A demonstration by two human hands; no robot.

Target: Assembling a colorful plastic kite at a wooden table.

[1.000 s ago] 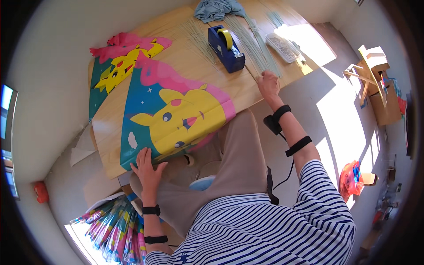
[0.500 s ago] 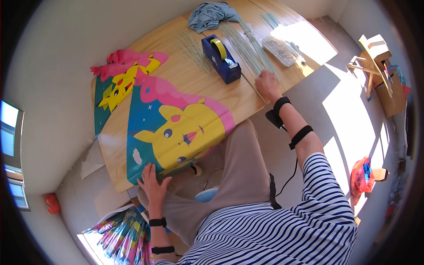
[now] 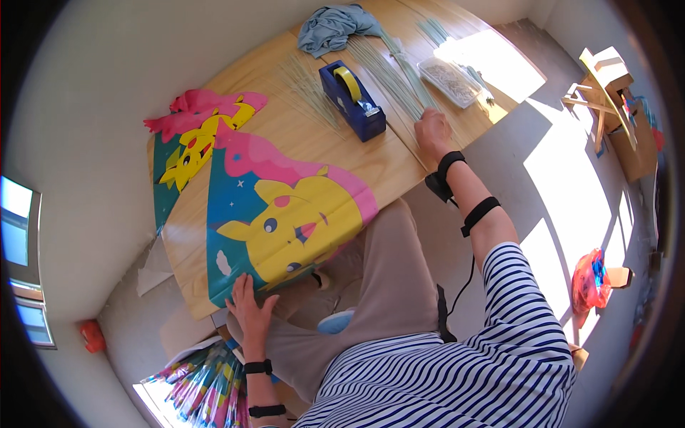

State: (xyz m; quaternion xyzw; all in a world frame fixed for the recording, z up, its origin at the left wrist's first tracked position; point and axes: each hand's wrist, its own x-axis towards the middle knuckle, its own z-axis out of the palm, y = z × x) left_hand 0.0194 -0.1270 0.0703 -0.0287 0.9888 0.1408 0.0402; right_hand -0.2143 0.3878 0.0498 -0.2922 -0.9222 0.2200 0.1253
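Observation:
My left hand (image 3: pixel 251 308) rests with fingers spread on the near left edge of a printed plastic kite sheet (image 3: pixel 285 228). The sheet is teal, pink and yellow with a cartoon face, and its near edge hangs over the table toward my lap. My right hand (image 3: pixel 433 134) is closed at the near ends of a bunch of thin pale rods (image 3: pixel 385 77). Its curled fingers hide whatever is between them. Left of this hand stands a dark blue tape dispenser (image 3: pixel 354 101) with a yellow roll.
A second printed sheet (image 3: pixel 193 146) lies crumpled at the table's far left. Beyond the rods are a clear tray of small pieces (image 3: pixel 451 82) and a grey-blue cloth (image 3: pixel 337 30). Folded printed sheets (image 3: pixel 203 381) fan out at lower left. A red bag (image 3: pixel 591 282) sits at right.
My right hand has shifted slightly away from me along the rods, and its fingers look more tightly curled. The left hand stays on the sheet. The whole view has shifted a little.

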